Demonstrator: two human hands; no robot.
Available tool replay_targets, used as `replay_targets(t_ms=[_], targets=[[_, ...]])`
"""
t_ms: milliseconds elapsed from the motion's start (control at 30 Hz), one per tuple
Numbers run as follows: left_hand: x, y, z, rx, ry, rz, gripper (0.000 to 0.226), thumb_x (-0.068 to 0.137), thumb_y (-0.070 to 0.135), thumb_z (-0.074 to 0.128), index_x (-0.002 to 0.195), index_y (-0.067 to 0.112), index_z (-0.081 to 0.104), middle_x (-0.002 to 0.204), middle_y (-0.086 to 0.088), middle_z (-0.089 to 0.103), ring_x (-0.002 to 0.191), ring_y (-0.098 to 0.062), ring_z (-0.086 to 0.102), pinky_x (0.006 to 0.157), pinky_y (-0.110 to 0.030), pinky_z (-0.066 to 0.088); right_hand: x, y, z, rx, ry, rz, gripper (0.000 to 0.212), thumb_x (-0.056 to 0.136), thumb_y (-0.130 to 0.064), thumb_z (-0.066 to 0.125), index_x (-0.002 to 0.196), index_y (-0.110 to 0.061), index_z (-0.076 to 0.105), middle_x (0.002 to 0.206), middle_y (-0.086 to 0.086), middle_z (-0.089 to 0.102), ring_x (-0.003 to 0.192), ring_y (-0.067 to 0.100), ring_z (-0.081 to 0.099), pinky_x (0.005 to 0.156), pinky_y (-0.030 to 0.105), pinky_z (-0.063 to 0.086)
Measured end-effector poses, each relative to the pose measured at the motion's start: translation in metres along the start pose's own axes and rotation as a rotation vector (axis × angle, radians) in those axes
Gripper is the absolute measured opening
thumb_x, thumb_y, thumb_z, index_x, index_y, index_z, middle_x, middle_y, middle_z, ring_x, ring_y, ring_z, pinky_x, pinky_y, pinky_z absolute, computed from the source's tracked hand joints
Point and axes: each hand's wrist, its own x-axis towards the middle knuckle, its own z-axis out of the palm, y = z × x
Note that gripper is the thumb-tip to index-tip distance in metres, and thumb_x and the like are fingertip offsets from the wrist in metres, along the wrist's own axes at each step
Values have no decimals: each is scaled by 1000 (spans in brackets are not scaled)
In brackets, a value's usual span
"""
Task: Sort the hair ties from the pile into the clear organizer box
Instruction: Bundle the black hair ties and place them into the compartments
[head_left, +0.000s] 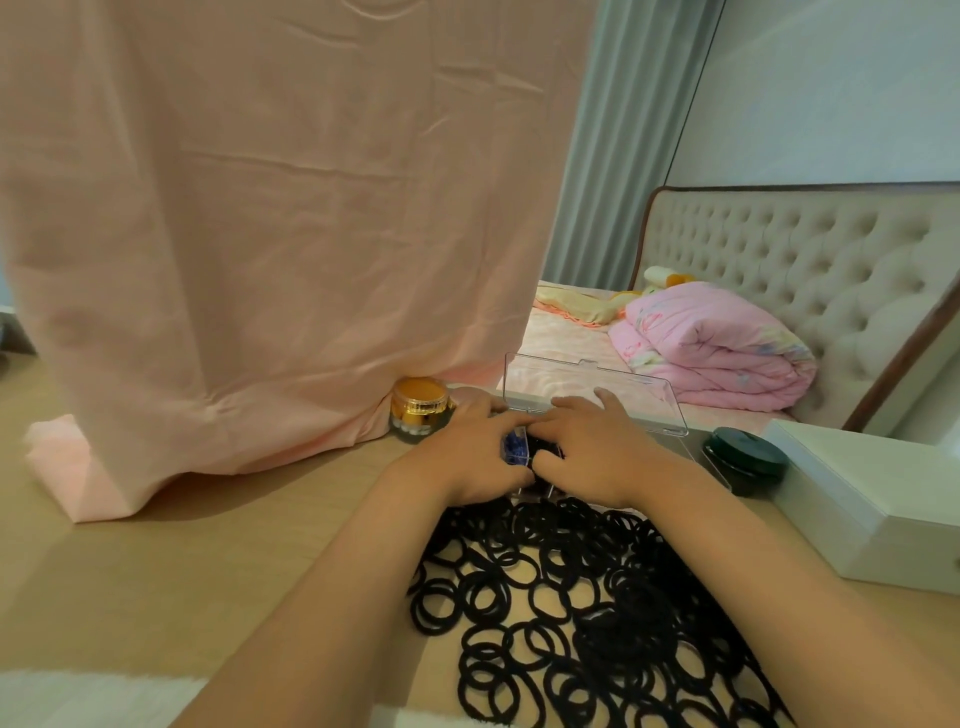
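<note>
hair ties, all black, lie in a loose pile on the desk, just in front of the clear organizer box, which stands open. our left hand and right hand rest side by side over the box, fingers bent down into it; we cannot tell whether either grips anything.

On the table the ties lie nearest, with the box just behind them, its lid raised at the back. The left hand and right hand lie side by side over the box. A jar stands left of the box, a tin right of it, and a case farther right. A cloth hangs behind the jar. A bed beyond the box bears a quilt.
</note>
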Motion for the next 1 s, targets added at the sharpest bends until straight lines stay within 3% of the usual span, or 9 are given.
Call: replay_targets(t_ms=[167,300,433,500,600,700,767,867,1000], targets=[[-2,3,-4,47,-8,-13,76,86,44,64,154,33,32,154,3,27,144,-20,26,116,-43,34,-10,-3,0,80,-8,-12,48,97,-42,39,140,-28,54,147,-4,52,143,20,36,122,58,11],[-5,16,-13,61,2,-30,72,91,36,60,156,30,29,155,0,29,142,-21,29,114,-38,34,-34,0,-14,296,217,55,49,104,-33,42,153,-24,42,155,-2,44,142,19,38,119,40,27],[-11,32,-22,52,34,-35,63,92,30,57,152,30,36,153,2,32,140,-20,32,112,-38,35,-62,-7,-22,391,253,21,38,104,-22,45,139,-31,59,136,-7,61,120,12,56,100,28,43],[-19,36,-25,36,80,-46,48,90,26,58,137,31,49,142,2,42,128,-17,42,101,-31,40,-72,-14,-15,399,192,-26,36,104,-21,47,132,-32,65,130,-11,65,115,8,59,95,23,44],[-35,37,-30,133,155,-104,19,91,18,56,103,33,54,116,5,55,96,-9,51,75,-22,38,-74,-18,2,310,108,-99,43,101,-17,48,139,-32,59,139,-12,58,126,9,52,105,25,41],[-55,32,-28,295,19,-226,28,96,26,56,123,31,56,128,5,53,114,-14,51,94,-30,44,-72,-22,15,213,-6,-132,58,97,-11,50,151,-32,46,154,-10,45,140,15,40,117,36,36],[-65,26,-22,376,-117,-249,43,99,31,51,142,30,49,143,2,47,131,-19,44,110,-38,38,-72,-25,19,190,-68,-138,58,94,-11,52,148,-32,48,151,-6,48,137,19,43,113,42,42],[-76,22,-15,325,-186,-231,46,102,29,49,148,29,45,145,4,48,130,-17,46,112,-35,38,-70,-25,21,131,-103,-131,45,92,-15,56,136,-23,59,136,0,54,125,23,50,102,44,50],[-76,25,-12,320,-119,-164,38,103,25,50,140,26,57,136,6,58,121,-13,54,106,-31,43,-70,-25,18,43,-67,-120,40,97,-23,57,138,-24,60,133,1,56,120,23,53,104,42,47]])
